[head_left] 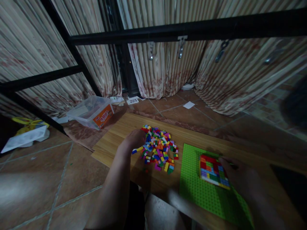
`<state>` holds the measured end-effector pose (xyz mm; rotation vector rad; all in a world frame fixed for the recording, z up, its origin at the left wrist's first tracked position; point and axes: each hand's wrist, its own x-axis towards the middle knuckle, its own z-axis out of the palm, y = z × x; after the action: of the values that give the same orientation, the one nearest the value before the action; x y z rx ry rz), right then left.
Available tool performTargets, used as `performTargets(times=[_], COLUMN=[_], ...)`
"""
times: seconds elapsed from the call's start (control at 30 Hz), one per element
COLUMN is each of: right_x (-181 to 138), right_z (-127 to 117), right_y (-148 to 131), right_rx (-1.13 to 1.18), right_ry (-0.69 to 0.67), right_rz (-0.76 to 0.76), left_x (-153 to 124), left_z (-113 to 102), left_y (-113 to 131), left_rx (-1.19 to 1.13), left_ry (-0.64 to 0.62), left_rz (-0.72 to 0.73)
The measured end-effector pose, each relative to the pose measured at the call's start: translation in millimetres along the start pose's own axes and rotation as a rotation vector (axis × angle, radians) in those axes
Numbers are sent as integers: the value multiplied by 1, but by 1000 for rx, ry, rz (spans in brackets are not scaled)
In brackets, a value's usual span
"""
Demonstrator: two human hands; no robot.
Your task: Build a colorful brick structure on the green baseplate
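Note:
My left hand (137, 139) is at the left edge of a heap of small coloured toy building bricks (159, 147). Its fingers are bent and pressed together, and the hand itself hides what is in them. On the right lies a green studded baseplate (192, 179). It bears a low rectangular block of toy bricks (212, 171), with red, orange, blue and purple pieces inside a border. My right hand (236, 174), dim and blurred, has its fingertips at the block's upper right edge. Whether those fingers grip a piece does not show.
A wooden table (115, 140) carries the bricks and baseplate. Behind its left end, a clear plastic box (90, 111) with an orange label sits on the floor. A dark flat object (290, 182) lies at the right. Black metal bars (168, 33) cross in front of striped curtains (163, 70).

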<state>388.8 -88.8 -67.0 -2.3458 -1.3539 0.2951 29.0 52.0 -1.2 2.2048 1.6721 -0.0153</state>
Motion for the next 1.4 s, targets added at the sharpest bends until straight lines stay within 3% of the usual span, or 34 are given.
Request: performTargets(times=[0.2, 0.3, 0.43, 0.7, 0.8, 0.97, 1.13, 1.4], right_x=[-2, -1, -1, -2, -2, -6, -10, -12], right_z=[-1, -1, 0, -2, -3, -7, -7, -9], right_y=[-2, -1, -2, -4, -6, -16, -24, -21], right_rx=[-7, -13, 15, 59, 56, 90, 184, 195], right_ry=[7, 17, 15, 22, 28, 120, 225, 99], right_rz=[-18, -20, -24, -16, -2, 6, -57, -44], left_x=[2, -1, -2, -2, -4, 0, 7, 10], left_z=[0, -3, -2, -1, -5, 2, 17, 43], left_y=[4, 5, 9, 13, 14, 22, 38, 88], left_rx=[-100, -169, -113, -26, -136, -551, -837, -695], left_ry=[28, -81, -200, -185, -173, -226, -304, -209], left_rz=[73, 129, 159, 168, 232, 368, 468, 600])
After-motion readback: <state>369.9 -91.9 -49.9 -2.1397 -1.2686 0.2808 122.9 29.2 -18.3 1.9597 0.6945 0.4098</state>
